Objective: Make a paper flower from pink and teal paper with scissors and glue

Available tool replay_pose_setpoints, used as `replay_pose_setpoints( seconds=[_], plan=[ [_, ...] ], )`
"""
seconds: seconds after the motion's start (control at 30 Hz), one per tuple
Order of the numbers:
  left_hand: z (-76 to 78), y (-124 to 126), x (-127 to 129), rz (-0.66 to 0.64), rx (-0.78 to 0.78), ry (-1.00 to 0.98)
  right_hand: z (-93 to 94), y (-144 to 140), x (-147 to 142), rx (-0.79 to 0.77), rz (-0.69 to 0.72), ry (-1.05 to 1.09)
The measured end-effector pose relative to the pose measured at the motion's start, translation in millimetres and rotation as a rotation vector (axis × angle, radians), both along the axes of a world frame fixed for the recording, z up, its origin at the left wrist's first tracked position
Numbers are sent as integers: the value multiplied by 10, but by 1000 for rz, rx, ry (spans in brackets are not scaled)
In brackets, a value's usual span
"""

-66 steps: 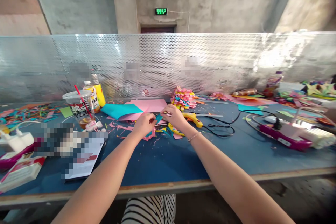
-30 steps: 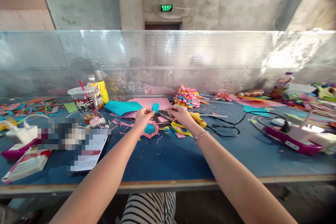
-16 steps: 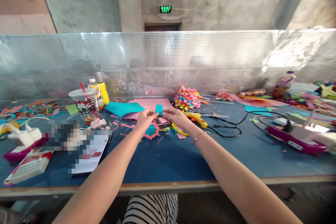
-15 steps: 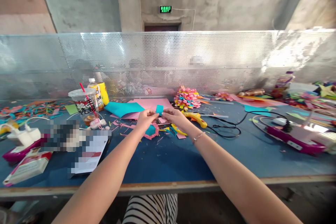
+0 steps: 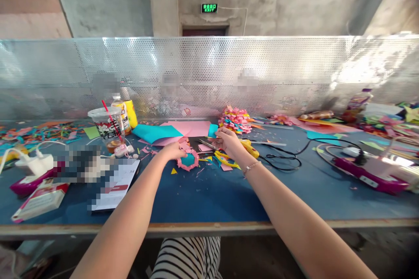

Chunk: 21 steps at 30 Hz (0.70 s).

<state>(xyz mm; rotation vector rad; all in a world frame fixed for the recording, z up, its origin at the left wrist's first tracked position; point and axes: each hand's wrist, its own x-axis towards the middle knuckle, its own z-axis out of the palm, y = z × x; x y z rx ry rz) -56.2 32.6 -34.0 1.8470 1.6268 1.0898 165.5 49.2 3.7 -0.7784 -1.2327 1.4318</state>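
My left hand (image 5: 173, 151) is closed at the upper left edge of a pink paper ring (image 5: 193, 165) with a ruffled rim and a blue middle. The fingertips are partly hidden at that edge. In my right hand (image 5: 228, 140), a small blue piece of paper (image 5: 212, 130) is pinched between thumb and fingers, raised over the table. Below that hand lie yellow-handled scissors (image 5: 225, 160) among paper scraps. Just right of it is a yellow glue gun (image 5: 250, 148) with a black cord.
Blue sheet (image 5: 157, 134) and pink sheet (image 5: 196, 128) lie behind my hands, beside a layered pink paper cluster (image 5: 235, 120). To the left stand a plastic cup (image 5: 108, 126) and a phone (image 5: 114, 185). A purple power strip (image 5: 369, 178) sits right. A perforated metal screen (image 5: 203, 78) closes the back.
My hands have moved apart. The left let go of the blue paper piece and came down to the pink ring; the right carried the blue piece to the right.
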Motion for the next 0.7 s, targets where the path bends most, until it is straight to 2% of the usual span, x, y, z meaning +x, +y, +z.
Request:
replay_pose_setpoints(
  seconds=[0.2,0.33,0.5,0.6,0.7],
  plan=[
    [-36,1,24,27,-87,18,-16,40,36,-6,6,-32],
    [74,-67,141,-43,36,-77,-17,45,17,-13,-4,-58],
    [269,-181,244,-74,210,-137,25,26,60,79,45,64],
    [302,-206,279,-73,238,-224,39,29,95,128,74,89],
    [268,-182,307,-6,212,-398,36,41,103,143,59,84]
  ],
)
